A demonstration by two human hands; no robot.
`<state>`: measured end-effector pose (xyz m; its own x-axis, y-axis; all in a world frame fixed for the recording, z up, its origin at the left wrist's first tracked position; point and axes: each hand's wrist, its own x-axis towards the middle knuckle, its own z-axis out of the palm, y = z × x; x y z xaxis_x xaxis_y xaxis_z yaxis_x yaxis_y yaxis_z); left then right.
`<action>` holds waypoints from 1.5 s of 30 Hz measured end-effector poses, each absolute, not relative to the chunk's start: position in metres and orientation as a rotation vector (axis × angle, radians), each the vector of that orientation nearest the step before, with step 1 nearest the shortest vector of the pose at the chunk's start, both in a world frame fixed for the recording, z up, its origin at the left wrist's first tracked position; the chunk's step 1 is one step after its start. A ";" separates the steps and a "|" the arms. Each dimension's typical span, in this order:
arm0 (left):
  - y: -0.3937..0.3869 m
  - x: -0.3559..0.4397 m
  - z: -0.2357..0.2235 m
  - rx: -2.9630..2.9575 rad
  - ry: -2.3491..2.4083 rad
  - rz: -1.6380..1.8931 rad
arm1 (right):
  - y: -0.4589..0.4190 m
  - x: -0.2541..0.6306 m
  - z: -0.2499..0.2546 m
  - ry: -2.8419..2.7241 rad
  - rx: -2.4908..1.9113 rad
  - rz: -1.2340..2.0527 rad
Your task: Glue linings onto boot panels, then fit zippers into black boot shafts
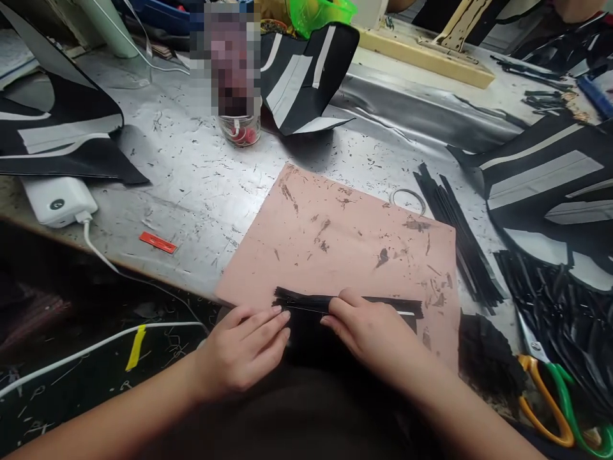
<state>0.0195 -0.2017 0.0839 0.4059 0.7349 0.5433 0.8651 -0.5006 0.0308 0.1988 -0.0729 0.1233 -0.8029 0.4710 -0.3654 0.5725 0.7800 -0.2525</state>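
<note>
A black zipper (378, 301), or a strip that looks like one, lies across the near part of a pink board (335, 223). My left hand (246, 348) has its fingers pressed together at the strip's left end. Near the strip's middle, my right hand (361, 322) pinches it between thumb and fingers. Beneath the strip, a black piece of material (306, 329) shows between the hands; its lower part merges with dark clothing, so its outline is hidden.
Scissors (546, 390) with orange and green handles lie at right, beside bundled black strips (565, 319). More strips (460, 236) and a ring (407, 199) border the board. Black-and-white panels (306, 83) stand behind. A white power bank (60, 201) and red tag (158, 242) are left.
</note>
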 end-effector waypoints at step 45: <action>-0.175 0.041 0.086 -2.581 -1.530 -0.316 | -0.067 0.215 0.129 2.757 1.056 -0.369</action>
